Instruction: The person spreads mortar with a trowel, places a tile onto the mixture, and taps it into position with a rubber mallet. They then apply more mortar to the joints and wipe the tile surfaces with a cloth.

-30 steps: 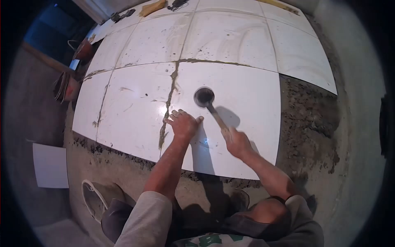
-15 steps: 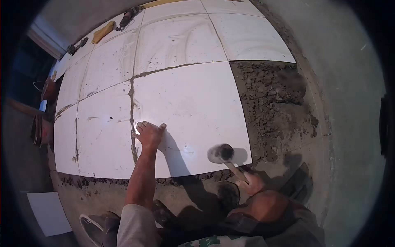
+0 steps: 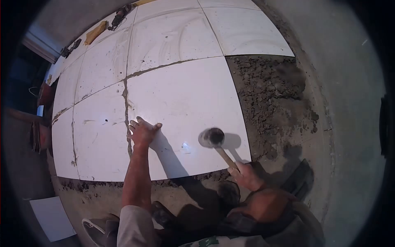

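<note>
My left hand [image 3: 142, 131] is spread on the large white tile [image 3: 185, 99], close to the mortar-smeared joint at its left edge. Its fingers are apart and hold nothing. In my right hand [image 3: 246, 176], at the tile's lower right corner, is the wooden handle of a mallet [image 3: 212, 138]. The mallet's head is over the lower right part of the tile, with its shadow just to the right. Whether the head touches the tile I cannot tell.
Rough mortar [image 3: 267, 90] lies right of the tile. Buckets [image 3: 44, 94] stand at the left, and a loose white tile [image 3: 52, 218] lies at the lower left. A power tool [image 3: 119, 17] and a yellow cloth-like item [image 3: 96, 33] rest on the far tiles. A wall [image 3: 345, 82] rises at the right.
The mallet and my right hand have moved up and left, further over the tile. My left hand stays spread near the joint. The view has shifted slightly.
</note>
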The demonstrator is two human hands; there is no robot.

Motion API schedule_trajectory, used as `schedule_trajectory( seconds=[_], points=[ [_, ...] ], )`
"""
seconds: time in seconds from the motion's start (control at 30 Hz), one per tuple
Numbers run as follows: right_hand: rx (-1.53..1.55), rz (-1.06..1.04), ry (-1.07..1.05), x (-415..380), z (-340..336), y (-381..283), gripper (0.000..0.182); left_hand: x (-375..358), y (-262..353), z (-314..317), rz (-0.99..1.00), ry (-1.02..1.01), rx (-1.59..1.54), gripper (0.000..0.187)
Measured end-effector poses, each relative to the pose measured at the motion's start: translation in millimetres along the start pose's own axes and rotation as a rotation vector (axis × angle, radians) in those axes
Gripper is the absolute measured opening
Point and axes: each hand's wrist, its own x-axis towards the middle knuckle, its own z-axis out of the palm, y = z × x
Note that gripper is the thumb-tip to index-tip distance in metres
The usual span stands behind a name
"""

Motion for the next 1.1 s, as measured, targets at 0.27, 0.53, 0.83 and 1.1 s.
schedule_trajectory(
  seconds=[0.27, 0.53, 0.83, 1.1],
  points=[
    [0.729, 0.169, 0.169, 60, -22, -36, 0.035, 5, 4, 2, -0.083, -0.031, 0.021, 0.112],
    [0.655, 0.226, 0.177, 109, 11, -14, 0.039, 7, -1, 3, -0.066, -0.04, 0.005, 0.112],
    [0.958, 0.088, 0.419, 76, -9, -25, 0.044, 8, -3, 10, -0.068, -0.05, 0.033, 0.117],
    [0.624, 0.297, 0.099, 82, 22, -40, 0.039, 6, -3, 9, -0.064, -0.012, 0.024, 0.116]
  ],
)
